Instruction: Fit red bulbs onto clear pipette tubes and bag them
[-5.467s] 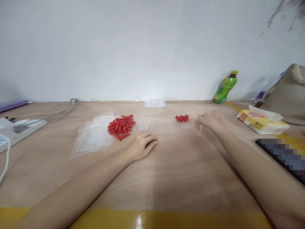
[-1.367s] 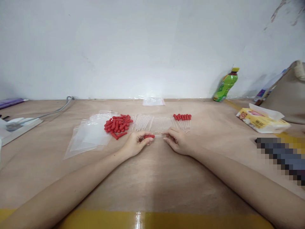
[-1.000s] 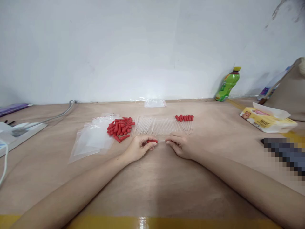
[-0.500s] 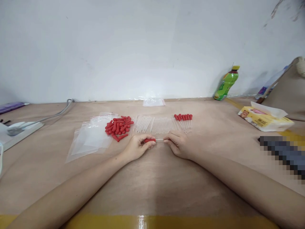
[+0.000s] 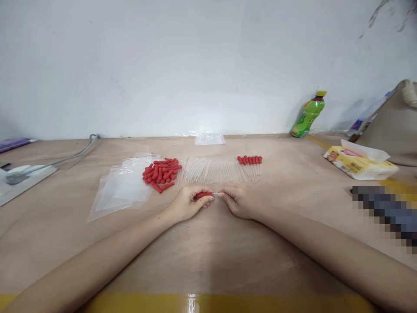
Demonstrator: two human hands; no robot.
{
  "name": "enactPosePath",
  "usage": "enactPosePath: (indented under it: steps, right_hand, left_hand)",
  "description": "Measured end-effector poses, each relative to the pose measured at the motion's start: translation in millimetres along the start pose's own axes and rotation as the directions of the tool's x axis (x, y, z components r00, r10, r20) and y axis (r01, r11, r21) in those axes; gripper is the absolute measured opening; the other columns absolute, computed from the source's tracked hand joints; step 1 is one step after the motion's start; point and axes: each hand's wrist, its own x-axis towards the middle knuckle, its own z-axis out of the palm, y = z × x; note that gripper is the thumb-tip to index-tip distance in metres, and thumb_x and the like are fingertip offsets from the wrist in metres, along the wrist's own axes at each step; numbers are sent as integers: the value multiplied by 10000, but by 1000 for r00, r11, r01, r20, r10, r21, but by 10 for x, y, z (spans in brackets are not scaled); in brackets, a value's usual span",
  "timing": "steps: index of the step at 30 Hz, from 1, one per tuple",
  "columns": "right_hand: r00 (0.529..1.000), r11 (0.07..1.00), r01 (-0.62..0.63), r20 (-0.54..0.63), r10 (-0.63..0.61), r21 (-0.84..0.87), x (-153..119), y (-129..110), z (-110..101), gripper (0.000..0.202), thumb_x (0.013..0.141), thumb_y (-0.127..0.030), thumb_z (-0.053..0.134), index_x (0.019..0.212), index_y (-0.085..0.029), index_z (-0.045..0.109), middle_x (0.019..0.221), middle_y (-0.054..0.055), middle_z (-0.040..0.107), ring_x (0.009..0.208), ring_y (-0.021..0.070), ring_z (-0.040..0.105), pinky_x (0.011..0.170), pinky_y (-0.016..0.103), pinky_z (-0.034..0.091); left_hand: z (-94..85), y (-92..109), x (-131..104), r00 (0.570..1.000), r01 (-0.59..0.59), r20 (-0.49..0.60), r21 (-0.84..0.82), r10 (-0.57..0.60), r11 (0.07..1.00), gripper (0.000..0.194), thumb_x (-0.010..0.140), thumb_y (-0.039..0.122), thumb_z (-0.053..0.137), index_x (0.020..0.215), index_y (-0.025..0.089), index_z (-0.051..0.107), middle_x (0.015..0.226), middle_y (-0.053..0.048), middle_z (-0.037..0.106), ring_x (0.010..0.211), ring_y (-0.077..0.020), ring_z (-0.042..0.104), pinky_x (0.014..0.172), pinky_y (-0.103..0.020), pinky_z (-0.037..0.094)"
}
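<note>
My left hand (image 5: 192,202) is closed on a red rubber bulb (image 5: 203,195), which lies sideways between thumb and fingers. From the right, my right hand (image 5: 235,200) pinches a thin clear tube (image 5: 215,194) whose left end meets the bulb's mouth. Whether the tube is inside the bulb cannot be made out. Beyond my left hand lies a pile of red bulbs (image 5: 161,173). A row of clear tubes (image 5: 221,170) lies behind both hands. Several tubes with red bulbs on their far ends (image 5: 250,161) lie to the right of that row.
Clear plastic bags (image 5: 120,187) lie left of the pile, and another bag (image 5: 209,139) lies by the wall. A green bottle (image 5: 309,115), a yellow tissue box (image 5: 360,164) and a pixelated dark object (image 5: 387,213) are on the right. A cable (image 5: 81,152) runs at left.
My right hand has moved left toward my left hand, and less of the tube shows between them. The bulb stays in my left hand.
</note>
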Motion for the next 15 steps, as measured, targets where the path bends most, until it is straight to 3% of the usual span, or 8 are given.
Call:
enactPosePath:
  steps: [7, 12, 15]
  right_hand:
    - [988, 994, -110, 115, 107, 27, 64, -43, -51, 221, 861, -195, 425, 716, -162, 588, 621, 10, 570, 561, 99, 483, 538, 207, 344]
    - [982, 996, -87, 166, 92, -32, 155, -18, -238, 202, 820, -207, 501, 676, -164, 636, 684, 35, 580, 624, 117, 506, 584, 228, 365]
    - [960, 968, -251, 124, 253, -30, 207, 136, -454, 178, 785, -208, 522, 680, -158, 657, 662, 34, 599, 597, 117, 512, 566, 227, 366]
  left_hand:
    - [-31, 4, 13, 998, -56, 10, 96, 55, 994, 213, 810, 293, 531, 889, 119, 624, 695, -33, 645, 574, -109, 591, 582, -233, 513]
    - [-93, 21, 17, 984, -155, -31, 351, 176, 924, 268, 791, 326, 567, 1000, 164, 608, 938, -66, 652, 795, -161, 611, 706, -274, 501]
    - [-129, 4, 6, 958, -198, -93, 462, 270, 865, 407, 779, 335, 582, 1150, 181, 514, 1032, -80, 590, 844, -170, 575, 729, -293, 486]
